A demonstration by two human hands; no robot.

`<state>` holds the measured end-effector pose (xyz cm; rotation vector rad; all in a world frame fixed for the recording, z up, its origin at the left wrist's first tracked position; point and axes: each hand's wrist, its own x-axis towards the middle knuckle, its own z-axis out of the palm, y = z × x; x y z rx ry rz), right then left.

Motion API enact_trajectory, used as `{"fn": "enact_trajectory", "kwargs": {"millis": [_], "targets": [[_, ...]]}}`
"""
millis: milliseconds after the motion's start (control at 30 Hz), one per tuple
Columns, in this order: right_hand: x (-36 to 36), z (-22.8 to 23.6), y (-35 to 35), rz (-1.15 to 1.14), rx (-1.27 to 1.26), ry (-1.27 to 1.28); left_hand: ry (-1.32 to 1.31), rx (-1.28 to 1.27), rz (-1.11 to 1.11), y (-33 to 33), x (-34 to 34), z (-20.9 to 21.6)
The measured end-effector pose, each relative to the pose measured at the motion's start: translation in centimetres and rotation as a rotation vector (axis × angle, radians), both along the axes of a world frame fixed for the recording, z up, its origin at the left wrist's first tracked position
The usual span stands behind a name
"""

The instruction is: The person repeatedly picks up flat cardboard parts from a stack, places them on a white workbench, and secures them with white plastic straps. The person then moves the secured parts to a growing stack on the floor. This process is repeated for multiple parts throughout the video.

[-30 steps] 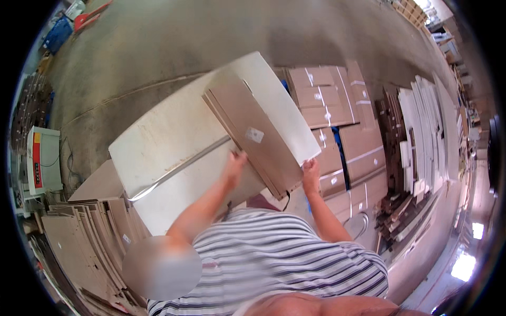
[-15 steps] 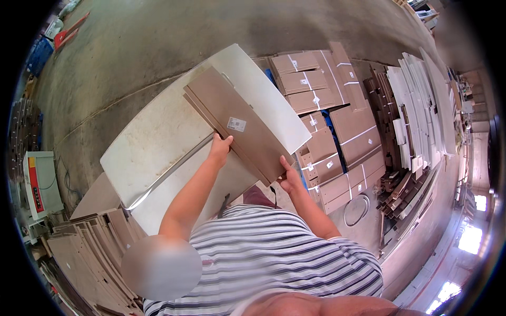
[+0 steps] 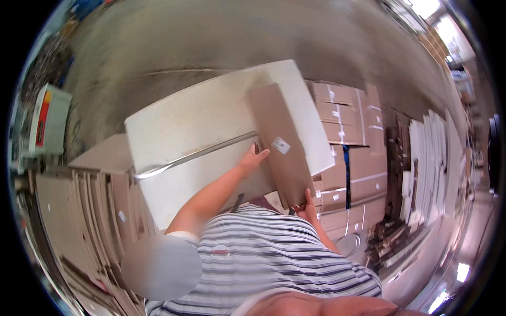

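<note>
A long brown board bundle (image 3: pixel 282 166) with a white label (image 3: pixel 281 145) extends from my waist out over a white-topped table (image 3: pixel 184 121). My left hand (image 3: pixel 253 159) grips its left long edge, thumb uppermost. At the near right corner my right hand (image 3: pixel 308 207) is closed round the board bundle, its thumb on the upper face. The undersides of both grips are hidden. A metal strip (image 3: pixel 211 148) crosses the tabletop to the left of the bundle.
Strapped brown panel stacks (image 3: pixel 366 163) stand right of the table, with white boards (image 3: pixel 421 158) beyond. Many brown panels (image 3: pixel 89 210) lean at the left. Farther left stands a white machine with a red panel (image 3: pixel 52 117). A round metal ring (image 3: pixel 349 245) lies near my right elbow.
The board bundle has swung clockwise and now points more straight away from me. Both hands have stayed on it, shifting right and nearer. The whole view has turned too.
</note>
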<state>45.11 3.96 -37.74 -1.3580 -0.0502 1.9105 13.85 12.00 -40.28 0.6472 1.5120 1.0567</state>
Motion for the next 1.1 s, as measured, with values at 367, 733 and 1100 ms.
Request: {"fn": "enact_trajectory", "kwargs": {"millis": [367, 733, 1100], "targets": [[7.6, -0.2, 5.9, -0.131, 0.195, -0.519, 0.290, -0.879, 1.309, -21.1, -30.2, -3.5], [-19.0, 16.3, 9.2, 0.861, 1.433, -0.963, 1.025, 0.510, 0.494, -13.1, -21.4, 11.7], [-17.4, 9.2, 25.5, 0.657, 1.686, -1.801, 0.949, 0.425, 0.462, -14.7, -15.4, 26.9]]}}
